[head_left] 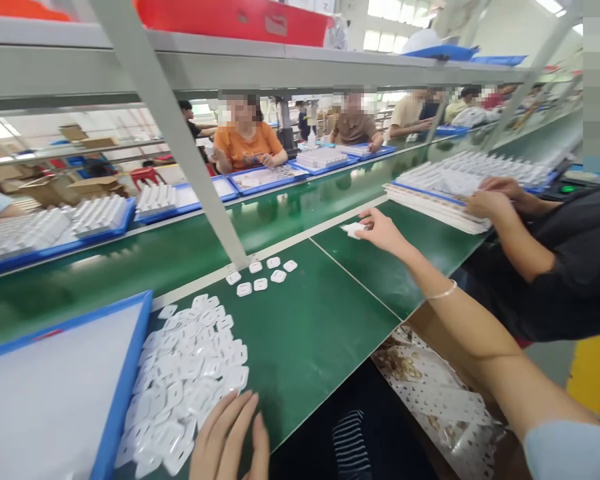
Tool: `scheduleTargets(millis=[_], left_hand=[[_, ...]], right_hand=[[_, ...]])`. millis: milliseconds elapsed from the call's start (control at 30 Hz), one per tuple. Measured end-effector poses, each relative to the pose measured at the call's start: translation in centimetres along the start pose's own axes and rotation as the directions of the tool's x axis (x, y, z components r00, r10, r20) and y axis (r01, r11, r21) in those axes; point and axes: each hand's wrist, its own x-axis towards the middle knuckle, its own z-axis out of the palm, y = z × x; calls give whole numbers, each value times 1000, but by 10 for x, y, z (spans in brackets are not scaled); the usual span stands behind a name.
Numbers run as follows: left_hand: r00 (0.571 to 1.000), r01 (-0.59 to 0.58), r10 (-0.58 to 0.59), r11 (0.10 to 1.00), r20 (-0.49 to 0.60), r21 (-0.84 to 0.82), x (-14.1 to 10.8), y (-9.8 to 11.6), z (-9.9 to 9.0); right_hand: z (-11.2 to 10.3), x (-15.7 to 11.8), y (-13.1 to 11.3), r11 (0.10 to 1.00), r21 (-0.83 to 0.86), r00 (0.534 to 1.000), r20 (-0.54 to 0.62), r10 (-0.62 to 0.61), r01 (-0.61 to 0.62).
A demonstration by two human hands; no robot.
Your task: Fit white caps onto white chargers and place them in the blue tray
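Head view: lower centre and right of centre, my two bare hands work over a green worktop [300,347].
Right hand: my right hand [384,231], right of centre, pinches a white piece [353,230] between thumb and fingers, just above or on the green surface; I can't tell which, nor whether it is one part or several.
Left hand: my left hand [233,440], bottom centre, has its fingers loosely spread and grips nothing that I can see; they lie against or just over the near edge of the heap.
Heap of white plates: the pile [190,367] sits lower left, beside a blue-rimmed tray [123,393].
Loose plates: seven lie apart [261,285] near the centre, by the foot of a metal post [180,133].
Risk: a careless drag of my left fingers could push plates over the front edge; a slack pinch could drop the white piece, and its smooth face might skid.
Materials: the plates look like glossy moulded plastic, rounded squares with a slot-like mark; the worktop is slick and reflective, the tray lining flat and pale.
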Motion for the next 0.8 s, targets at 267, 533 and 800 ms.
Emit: scheduleTargets(millis=[267, 533, 800], left_hand=[[962, 108, -108, 994, 250, 15, -2, 25, 20], [858, 513, -473, 801, 198, -309, -30, 8, -3], [863, 504, -465, 757, 199, -417, -32, 10, 0]], right_hand=[[55, -164, -116, 716, 643, 430, 584, -688, 271], [151, -94, -160, 796, 495, 460, 649, -605, 349], [199, -79, -189, 833, 237, 550, 656, -517, 500]])
